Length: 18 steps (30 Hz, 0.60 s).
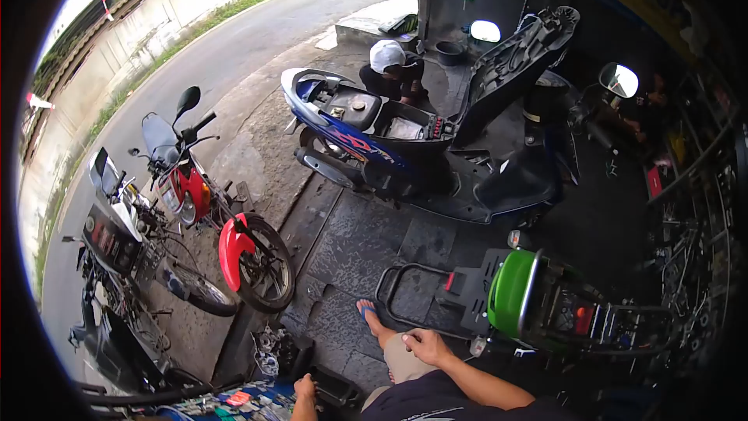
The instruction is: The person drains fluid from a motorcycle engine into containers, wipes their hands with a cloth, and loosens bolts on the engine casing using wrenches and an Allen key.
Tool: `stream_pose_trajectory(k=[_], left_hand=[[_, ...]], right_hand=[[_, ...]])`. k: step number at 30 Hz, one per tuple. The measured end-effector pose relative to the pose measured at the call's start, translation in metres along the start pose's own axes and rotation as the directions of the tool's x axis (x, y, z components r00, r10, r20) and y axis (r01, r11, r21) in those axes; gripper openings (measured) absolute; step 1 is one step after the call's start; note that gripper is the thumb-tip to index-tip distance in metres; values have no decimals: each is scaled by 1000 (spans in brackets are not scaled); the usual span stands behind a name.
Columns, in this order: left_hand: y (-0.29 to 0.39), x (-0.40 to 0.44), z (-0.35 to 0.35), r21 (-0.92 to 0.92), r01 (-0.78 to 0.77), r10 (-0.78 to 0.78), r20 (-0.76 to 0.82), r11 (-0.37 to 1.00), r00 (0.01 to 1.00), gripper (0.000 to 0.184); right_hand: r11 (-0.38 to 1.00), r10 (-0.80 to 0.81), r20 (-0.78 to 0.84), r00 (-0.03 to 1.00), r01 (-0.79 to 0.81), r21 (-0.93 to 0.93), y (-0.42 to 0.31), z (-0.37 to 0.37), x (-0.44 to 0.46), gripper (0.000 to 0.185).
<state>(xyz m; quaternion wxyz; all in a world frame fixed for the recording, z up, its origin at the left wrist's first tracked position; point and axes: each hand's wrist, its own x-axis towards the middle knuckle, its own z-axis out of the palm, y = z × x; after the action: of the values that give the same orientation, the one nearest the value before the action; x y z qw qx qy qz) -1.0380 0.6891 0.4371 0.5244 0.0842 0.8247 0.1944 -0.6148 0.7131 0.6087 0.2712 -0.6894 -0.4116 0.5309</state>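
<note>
My right hand [421, 346] rests over my knee in beige shorts [399, 366], its fingers curled in. Anything small inside it is hidden. At the bottom, my left hand [305, 387] is closed, and I cannot make out whether it holds something. Just left of it lies a blue surface [191, 407] covered with small packets. A metal engine part [267, 349] and a black tray [336, 384] are near that hand. My foot in a blue flip-flop [367, 310] stands on the dark floor.
A blue scooter [366, 144] with its seat raised stands ahead; a person in a white cap [387, 55] crouches behind it. A green motorbike part [510, 292] with a black frame is at right. Motorbikes, one with a red fender [232, 253], stand left beside the road [257, 27].
</note>
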Motion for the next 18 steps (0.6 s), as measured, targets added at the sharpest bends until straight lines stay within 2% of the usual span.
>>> stream_pose_trajectory(k=[1, 4, 5, 7, 8, 11, 13, 16, 18], left_hand=[[16, 15, 0, -46, 51, -47, 79, 998, 996, 23], [88, 25, 16, -78, 60, -57, 38, 995, 998, 24], [112, 25, 24, -68, 68, -66, 32, 995, 997, 24], [160, 26, 21, -153, 141, -125, 115, 978, 986, 25], [190, 19, 28, -56, 84, -76, 131, 995, 988, 24], [256, 44, 40, 50, -122, 114, 133, 991, 985, 26], [307, 54, 56, 40, -107, 103, 77, 993, 992, 27], [376, 96, 93, 134, -101, 98, 30, 986, 995, 30], [423, 143, 131, 308, -339, 310, 140, 889, 940, 35]], right_hand=[[1000, 10, -2, 1000, -10, 8, -11, -1, 25, 36], [997, 70, -90, 993, -71, -10, -35, -2, 111, 35], [993, 115, -74, 991, -116, -10, -44, -6, 140, 35], [995, 69, -169, 983, -79, -57, -75, -19, 188, 35], [997, 70, -210, 975, -59, 57, -91, -26, 210, 36], [989, 81, -289, 954, -42, 140, -133, -53, 258, 36], [983, 118, -315, 942, -66, 171, -155, -69, 276, 36], [960, 204, -425, 882, -95, 262, -146, -88, 303, 35], [937, 290, -501, 816, -136, 322, -128, -95, 317, 34]])
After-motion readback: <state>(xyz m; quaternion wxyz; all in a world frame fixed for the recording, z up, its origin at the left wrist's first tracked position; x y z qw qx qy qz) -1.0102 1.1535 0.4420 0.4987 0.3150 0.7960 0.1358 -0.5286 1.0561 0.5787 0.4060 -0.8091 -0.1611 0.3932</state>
